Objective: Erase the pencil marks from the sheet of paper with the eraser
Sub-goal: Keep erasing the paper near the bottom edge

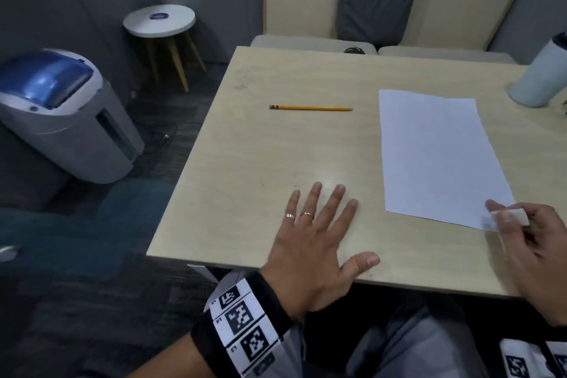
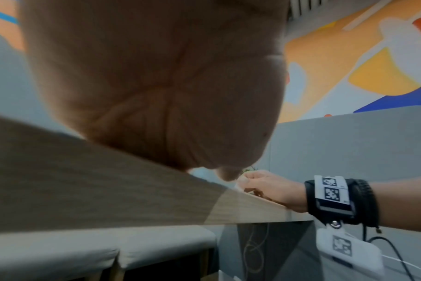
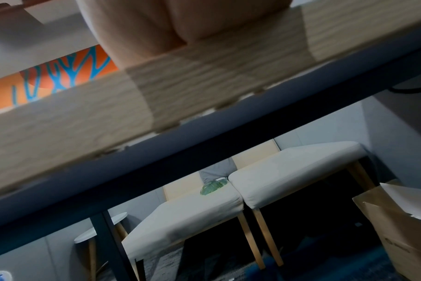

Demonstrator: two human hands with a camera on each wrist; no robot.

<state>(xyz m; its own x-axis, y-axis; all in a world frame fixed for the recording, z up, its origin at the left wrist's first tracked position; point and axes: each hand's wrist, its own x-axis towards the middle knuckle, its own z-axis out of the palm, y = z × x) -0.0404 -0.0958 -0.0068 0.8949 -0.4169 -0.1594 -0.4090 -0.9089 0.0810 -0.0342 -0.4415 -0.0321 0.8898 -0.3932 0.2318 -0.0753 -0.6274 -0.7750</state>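
The right hand [image 1: 534, 242] sits at the near right corner of the sheet of paper [image 1: 435, 150], thumb and forefinger pinched around a white eraser [image 1: 511, 215], the other fingers curled under. The eraser's end hovers over or touches that corner; which of the two cannot be told from the head view. Right beneath the fingertips there is a faint grey smudge on the paper, and that looks like the spot being worked.

Over to the left hand [image 1: 316, 242]: flat on the table [image 1: 245, 163], fingers spread and straight, gripping nothing, with two rings on them. It lies beside the paper, clear of its edge, so it is not pinning the sheet down.

How far along? Beyond the right fingertips the sheet reads as blank white, with no pencil marks that can be made out at this sharpness. So the judgement is that most of the erasing is done, or the marks are too light to see, and only that corner smudge is left. A yellow pencil [image 1: 310, 108] lies well beyond the left fingertips, untouched.

Any writing? The wristbands [image 1: 242, 325] carry black-and-white square codes with tiny characters beside them, too small to read. A round blue label on the stool [image 1: 159, 20] is blurred. No brand shows on eraser or pencil.
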